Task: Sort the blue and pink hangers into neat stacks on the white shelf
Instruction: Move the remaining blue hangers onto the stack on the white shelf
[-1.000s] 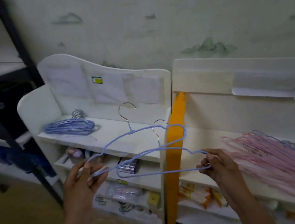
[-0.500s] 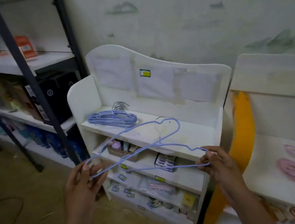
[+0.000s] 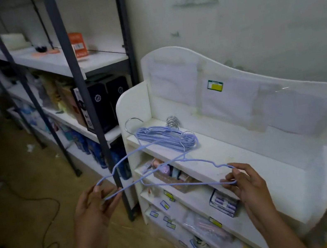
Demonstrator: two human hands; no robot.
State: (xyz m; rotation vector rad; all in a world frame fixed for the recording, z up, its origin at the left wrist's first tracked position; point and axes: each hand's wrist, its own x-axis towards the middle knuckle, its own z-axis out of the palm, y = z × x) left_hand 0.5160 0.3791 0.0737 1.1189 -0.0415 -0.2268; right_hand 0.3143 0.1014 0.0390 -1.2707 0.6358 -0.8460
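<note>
A: What do the hands have?

B: Two blue hangers [image 3: 165,165], it seems, held out flat between them. The left hand [image 3: 92,210] pinches the left end, fingers [image 3: 97,190] curled round the wire. The right hand [image 3: 247,183] pinches the right end, thumb and fingers closed on the loop there.

A: Where are they relative to the fingers?

B: The wire spans from one set of fingers to the other. The metal hooks lie beyond the fingers, over the front edge of the white shelf [image 3: 251,158].

A: And the stack?

B: A pile of blue hangers [image 3: 167,136] lies on the top board of the shelf, past the held pair and nearer the left fingers, hooks bunched at the back. One hook sticks out over the shelf's left side.

A: Any writing to read?

B: A green and yellow sticker [image 3: 215,86] sits on the shelf's back panel, beyond the right fingers; its print is too small to read. Small yellow and blue price tags [image 3: 165,205] run along the lower boards, below the fingers, also unreadable. An orange box [image 3: 78,44] on the dark metal rack [image 3: 80,90] carries a white label, blurred. Two black boxes [image 3: 106,103] below it show a round logo I cannot make out.
</note>
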